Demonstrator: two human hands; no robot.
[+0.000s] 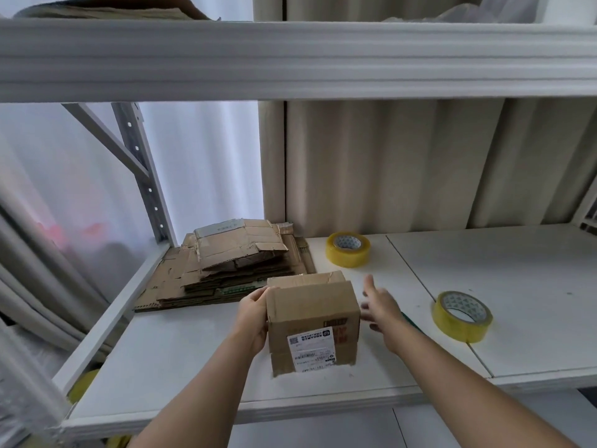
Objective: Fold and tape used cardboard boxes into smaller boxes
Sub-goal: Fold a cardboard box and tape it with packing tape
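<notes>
Holding small cardboard box (pixel 312 321) in left grip (pixel 253 318), right grip (pixel 382 307) wide, fingers spread, touching nothing.

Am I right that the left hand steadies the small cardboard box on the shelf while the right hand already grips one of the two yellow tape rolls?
Not quite. In the head view the left hand does hold the small cardboard box on the shelf, but the right hand is open and holds nothing. Both yellow tape rolls lie untouched: the nearer roll to its right, the farther roll behind.
</notes>
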